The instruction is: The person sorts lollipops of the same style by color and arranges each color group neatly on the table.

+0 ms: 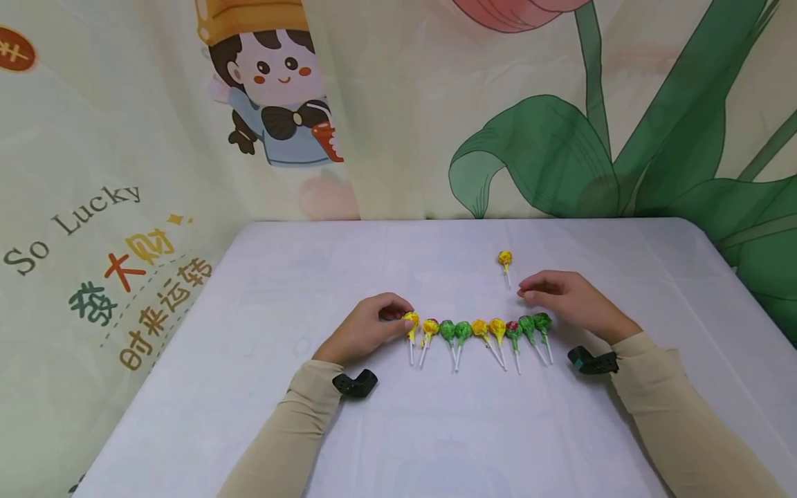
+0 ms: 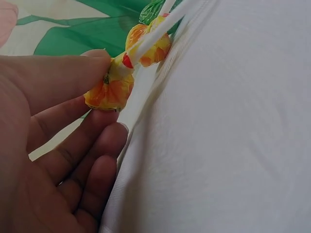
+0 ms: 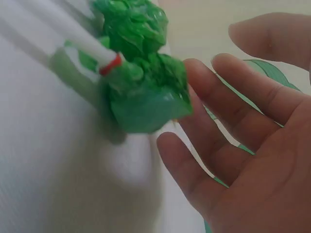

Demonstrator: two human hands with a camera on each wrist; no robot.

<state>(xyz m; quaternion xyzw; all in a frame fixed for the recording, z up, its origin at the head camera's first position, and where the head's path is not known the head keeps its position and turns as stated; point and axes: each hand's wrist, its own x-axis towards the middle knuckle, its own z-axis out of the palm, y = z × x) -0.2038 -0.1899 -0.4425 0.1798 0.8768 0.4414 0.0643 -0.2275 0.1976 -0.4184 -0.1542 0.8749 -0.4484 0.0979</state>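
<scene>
Several wrapped lollipops lie side by side in a row on the white table, sticks toward the person. At the row's left end, my left hand point(image 1: 367, 326) pinches the head of a yellow lollipop point(image 2: 111, 90) between thumb and fingers. A second yellow lollipop point(image 1: 430, 328) lies just right of it. Beyond the row's right end, my right hand point(image 1: 575, 301) hovers with relaxed fingers and nothing in them. The end green lollipop point(image 3: 150, 92) is close by its fingertips in the right wrist view. Farther back, a single yellow lollipop point(image 1: 505, 259) lies apart, left of the right fingertips.
Green lollipops point(image 1: 463, 332) and yellow ones point(image 1: 497, 328) fill the middle of the row. The white table point(image 1: 461, 436) reaches back to a printed curtain point(image 1: 398, 104). Each wrist wears a black camera, such as the left one point(image 1: 355, 384).
</scene>
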